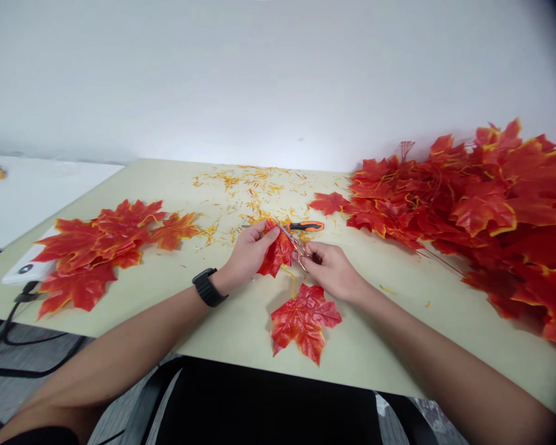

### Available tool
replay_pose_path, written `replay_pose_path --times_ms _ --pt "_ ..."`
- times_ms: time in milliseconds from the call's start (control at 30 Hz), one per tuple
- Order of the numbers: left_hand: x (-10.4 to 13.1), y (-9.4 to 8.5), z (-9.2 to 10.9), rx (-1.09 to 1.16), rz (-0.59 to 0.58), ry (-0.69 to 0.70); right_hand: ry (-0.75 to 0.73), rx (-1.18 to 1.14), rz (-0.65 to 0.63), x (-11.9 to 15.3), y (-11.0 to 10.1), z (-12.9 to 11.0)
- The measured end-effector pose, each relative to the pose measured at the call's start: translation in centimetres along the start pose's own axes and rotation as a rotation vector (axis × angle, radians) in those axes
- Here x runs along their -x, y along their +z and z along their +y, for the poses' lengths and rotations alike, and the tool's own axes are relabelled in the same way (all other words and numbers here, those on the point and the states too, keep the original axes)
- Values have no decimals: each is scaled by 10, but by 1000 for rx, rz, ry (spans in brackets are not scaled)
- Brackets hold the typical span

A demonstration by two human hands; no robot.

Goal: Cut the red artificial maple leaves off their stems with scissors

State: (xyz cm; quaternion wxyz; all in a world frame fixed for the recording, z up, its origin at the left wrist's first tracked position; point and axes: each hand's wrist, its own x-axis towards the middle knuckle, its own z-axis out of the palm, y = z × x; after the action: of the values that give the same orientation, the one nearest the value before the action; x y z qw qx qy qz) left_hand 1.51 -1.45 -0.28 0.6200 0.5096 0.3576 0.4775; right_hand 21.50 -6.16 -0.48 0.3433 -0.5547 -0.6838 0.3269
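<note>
My left hand pinches a red artificial maple leaf above the middle of the table. In my right hand is a pair of scissors, its fingers in the handles and its blades against the upper edge of that leaf. A yellow stem hangs from the held leaf towards a second red leaf, which lies flat nearer the front edge. Just behind the hands rests a tool with an orange and black handle. Yellow and orange clippings are scattered behind it.
On the left of the pale table, several red leaves partly cover a white device with a black cable. A large heap of red leaves fills the right side. A white wall stands behind the table.
</note>
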Motion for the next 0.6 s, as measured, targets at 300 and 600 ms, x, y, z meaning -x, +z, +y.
replay_pose_path --times_ms 300,600 --pt "0 0 0 -6 18 -19 -6 5 -2 -1 2 3" --pt "-1 1 0 -14 31 -30 -9 33 5 0 2 3"
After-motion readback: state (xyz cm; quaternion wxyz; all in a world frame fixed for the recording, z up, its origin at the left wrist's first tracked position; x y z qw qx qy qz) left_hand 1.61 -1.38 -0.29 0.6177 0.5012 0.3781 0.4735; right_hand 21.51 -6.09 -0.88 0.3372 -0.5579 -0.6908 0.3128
